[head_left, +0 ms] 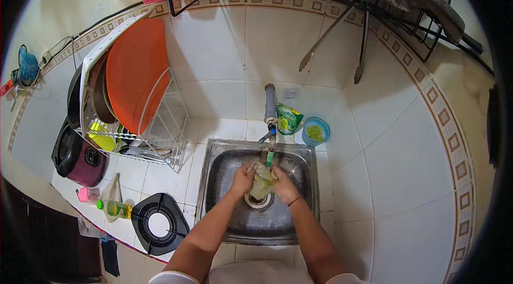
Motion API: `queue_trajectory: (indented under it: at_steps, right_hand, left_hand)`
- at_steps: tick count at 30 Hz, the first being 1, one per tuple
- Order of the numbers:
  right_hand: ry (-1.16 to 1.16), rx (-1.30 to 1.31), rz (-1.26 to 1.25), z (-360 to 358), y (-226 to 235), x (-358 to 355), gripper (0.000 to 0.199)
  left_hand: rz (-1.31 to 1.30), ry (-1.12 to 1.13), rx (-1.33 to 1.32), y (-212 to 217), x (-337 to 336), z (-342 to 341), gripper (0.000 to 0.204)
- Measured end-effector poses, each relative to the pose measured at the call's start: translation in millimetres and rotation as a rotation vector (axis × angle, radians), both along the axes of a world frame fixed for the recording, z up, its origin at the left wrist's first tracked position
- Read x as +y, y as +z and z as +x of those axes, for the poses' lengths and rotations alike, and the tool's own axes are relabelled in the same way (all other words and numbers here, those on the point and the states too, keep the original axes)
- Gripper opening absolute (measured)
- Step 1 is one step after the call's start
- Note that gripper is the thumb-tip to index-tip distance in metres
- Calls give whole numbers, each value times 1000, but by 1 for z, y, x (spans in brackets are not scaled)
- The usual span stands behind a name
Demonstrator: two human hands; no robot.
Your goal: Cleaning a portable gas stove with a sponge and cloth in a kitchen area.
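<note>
Over the metal sink (pixel 214 214), a thin, see-through yellowish plastic bag (pixel 261 186) hangs between my hands, just below the tap (pixel 271 133). My left hand (pixel 243 178) pinches the bag's upper left edge. On the other side, my right hand (pixel 285 185) grips its upper right edge, with a thin band around that wrist. The tap's green-tipped spout (pixel 270 156) points down at the bag's top. Below the bag shows part of the round drain (pixel 258 203). Whether water runs is too small to tell.
Behind the sink stand a green pouch (pixel 289 119) and a blue tub (pixel 316 131). At left are a dish rack (pixel 173 118) with an orange tray (pixel 138 73), a rice cooker (pixel 80 158), a bottle (pixel 115 209) and a black burner grate (pixel 160 223). Tongs (pixel 334 35) hang overhead.
</note>
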State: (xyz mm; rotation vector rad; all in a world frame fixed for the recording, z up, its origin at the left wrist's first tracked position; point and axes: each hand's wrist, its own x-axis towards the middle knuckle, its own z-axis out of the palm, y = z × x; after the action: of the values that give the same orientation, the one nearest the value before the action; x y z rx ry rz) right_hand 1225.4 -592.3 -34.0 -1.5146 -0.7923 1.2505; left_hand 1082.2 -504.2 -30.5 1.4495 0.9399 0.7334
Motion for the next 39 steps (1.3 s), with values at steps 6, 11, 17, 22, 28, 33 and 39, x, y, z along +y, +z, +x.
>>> queue_trajectory:
  at_steps: [6, 11, 17, 22, 28, 33, 39]
  right_hand:
    - [-210, -68, 149, -7, -20, 17, 24]
    - [-382, 267, -20, -25, -18, 24, 31]
    - [-265, 300, 130, -26, -22, 8, 28]
    - [-271, 36, 342, -45, -28, 8, 35]
    - [-409, 80, 117, -42, -6, 12, 28]
    - [-575, 406, -99, -5, -52, -1, 32]
    - [-311, 450, 56, -41, -2, -4, 43]
  left_hand:
    - [89, 142, 200, 0, -2, 5, 31]
    - [-424, 161, -294, -13, -19, 28, 24]
    - [-412, 45, -245, 15, -9, 21, 17]
    - [233, 98, 54, 5, -6, 9, 19]
    - [118, 144, 252, -23, -18, 21, 23]
    - [-66, -48, 183, -21, -33, 47, 31]
    - [199, 42, 88, -87, 11, 31, 26]
